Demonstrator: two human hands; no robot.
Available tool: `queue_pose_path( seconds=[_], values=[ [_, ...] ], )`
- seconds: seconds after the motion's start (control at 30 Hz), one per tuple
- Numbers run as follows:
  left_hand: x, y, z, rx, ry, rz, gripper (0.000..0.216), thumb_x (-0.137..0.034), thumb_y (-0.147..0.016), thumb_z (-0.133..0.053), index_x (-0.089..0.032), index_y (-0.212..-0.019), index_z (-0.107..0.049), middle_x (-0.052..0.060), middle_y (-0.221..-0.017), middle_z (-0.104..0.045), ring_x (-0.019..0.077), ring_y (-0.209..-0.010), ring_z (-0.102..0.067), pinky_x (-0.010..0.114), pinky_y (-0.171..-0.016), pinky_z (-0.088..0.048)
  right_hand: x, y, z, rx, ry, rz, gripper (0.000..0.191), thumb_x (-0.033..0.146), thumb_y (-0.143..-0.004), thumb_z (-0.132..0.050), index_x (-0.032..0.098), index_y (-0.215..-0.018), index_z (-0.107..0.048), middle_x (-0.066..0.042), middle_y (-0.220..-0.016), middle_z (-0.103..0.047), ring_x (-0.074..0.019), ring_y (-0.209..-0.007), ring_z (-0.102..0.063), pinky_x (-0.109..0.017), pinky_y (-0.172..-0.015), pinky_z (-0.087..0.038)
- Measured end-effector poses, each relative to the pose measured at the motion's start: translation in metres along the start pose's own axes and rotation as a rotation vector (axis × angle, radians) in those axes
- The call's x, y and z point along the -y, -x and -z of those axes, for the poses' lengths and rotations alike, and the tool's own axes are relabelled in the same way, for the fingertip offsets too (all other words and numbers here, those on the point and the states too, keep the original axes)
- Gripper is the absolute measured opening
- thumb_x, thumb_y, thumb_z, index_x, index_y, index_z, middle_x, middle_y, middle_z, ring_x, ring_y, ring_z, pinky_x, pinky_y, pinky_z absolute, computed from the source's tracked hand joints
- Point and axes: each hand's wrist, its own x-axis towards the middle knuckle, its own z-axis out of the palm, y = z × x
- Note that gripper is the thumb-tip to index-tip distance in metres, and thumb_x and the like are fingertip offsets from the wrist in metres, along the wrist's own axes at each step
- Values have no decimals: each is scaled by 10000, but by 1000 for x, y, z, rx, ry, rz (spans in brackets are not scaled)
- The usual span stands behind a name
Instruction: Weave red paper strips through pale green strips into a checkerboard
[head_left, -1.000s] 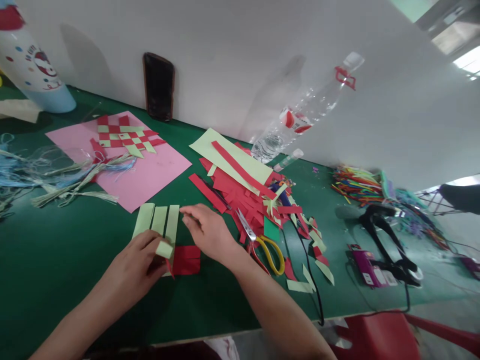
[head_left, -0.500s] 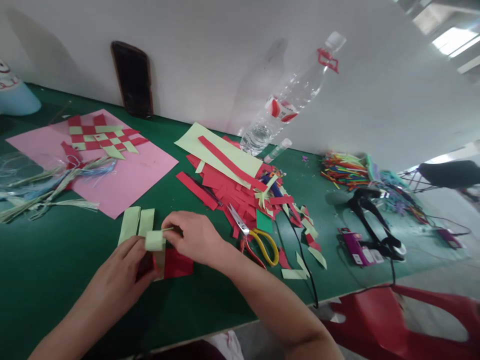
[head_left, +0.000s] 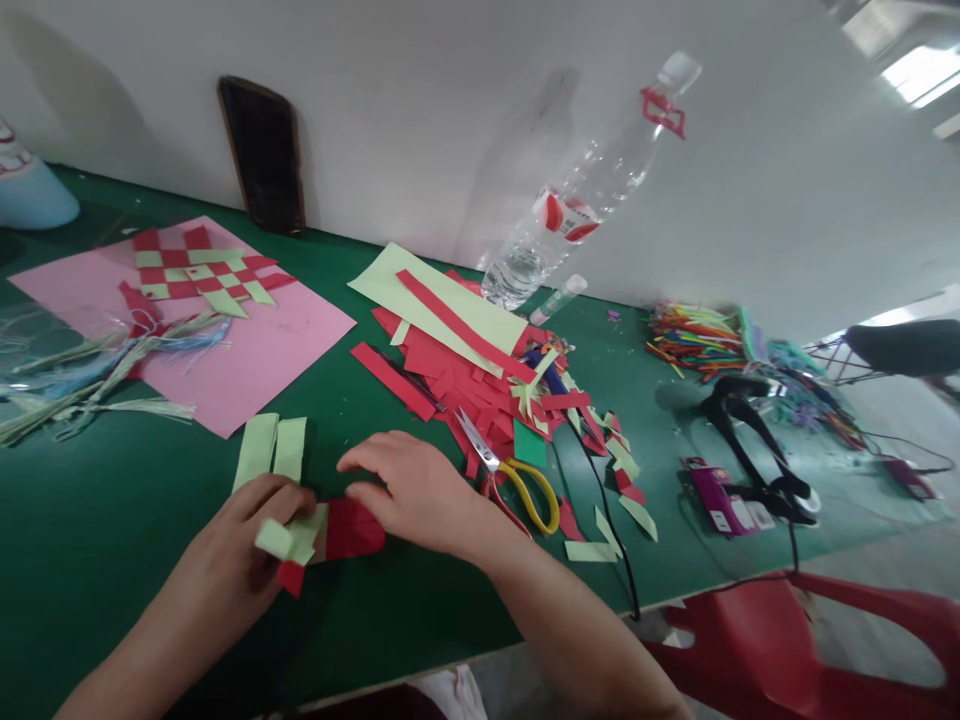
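My left hand (head_left: 236, 555) is closed on the folded ends of light green paper strips (head_left: 289, 538) and a small red end, at the near side of the green table (head_left: 90, 520). My right hand (head_left: 409, 490) lies over the red paper strips (head_left: 352, 527) beside it, fingers pressed down on them. Two more light green strips (head_left: 271, 449) lie flat just beyond my left hand. Scissors with yellow and red handles (head_left: 517, 485) rest to the right of my right hand.
A pink sheet (head_left: 240, 350) carries a woven red-and-green piece (head_left: 199, 270) and tassels (head_left: 97, 370). A heap of red and green scraps (head_left: 480, 370), a water bottle (head_left: 585, 200), a phone (head_left: 262, 155) against the wall, a glue gun (head_left: 757, 450) and coloured sticks (head_left: 694, 345) lie further off.
My right hand let go of the green strip it had lifted and came down on the red strips. My left hand drew the folded green ends nearer to me. The view swung left.
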Motion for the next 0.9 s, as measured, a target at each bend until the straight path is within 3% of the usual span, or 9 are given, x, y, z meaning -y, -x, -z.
queue_pose_path(
  seconds=[0.1,0.3,0.63,0.73,0.9],
  values=[
    [-2,0,-1,-19,-33,41,173,-358,-865,-545,-259,-997,-597,62,-1032,-651,252,-940,-652,350,-774,-531,-5,9,-4,28,165,-7,194,239,-923,-672,157,-1099,-661,-91,-1097,-721,-225,-1081,-625,-336,-982,-425],
    [-6,-2,0,8,-87,129,91,-338,-834,-538,-256,-874,-540,50,-894,-634,265,-866,-634,358,-713,-514,-7,7,-18,38,165,31,218,248,-977,-603,150,-1164,-657,-70,-1060,-726,-184,-1020,-629,-295,-940,-416],
    [2,1,-7,-72,-117,94,347,-343,-800,-559,-240,-1125,-497,57,-946,-671,271,-862,-670,369,-731,-530,-5,-2,-31,-37,118,23,85,221,-973,-608,193,-970,-688,-21,-915,-724,-150,-868,-641,-243,-798,-445],
    [1,1,-6,-35,-117,95,219,-338,-822,-560,-248,-1020,-535,48,-916,-653,266,-863,-657,361,-722,-525,-4,-2,-32,-36,101,7,83,214,-964,-619,186,-957,-696,-22,-917,-723,-146,-864,-635,-237,-794,-449],
    [0,-1,-5,-20,-91,38,107,-325,-861,-547,-253,-932,-580,59,-973,-651,262,-927,-637,363,-771,-517,1,7,-26,3,148,-19,153,179,-954,-608,181,-1094,-669,-37,-1030,-706,-170,-962,-600,-287,-903,-444]
  ],
)
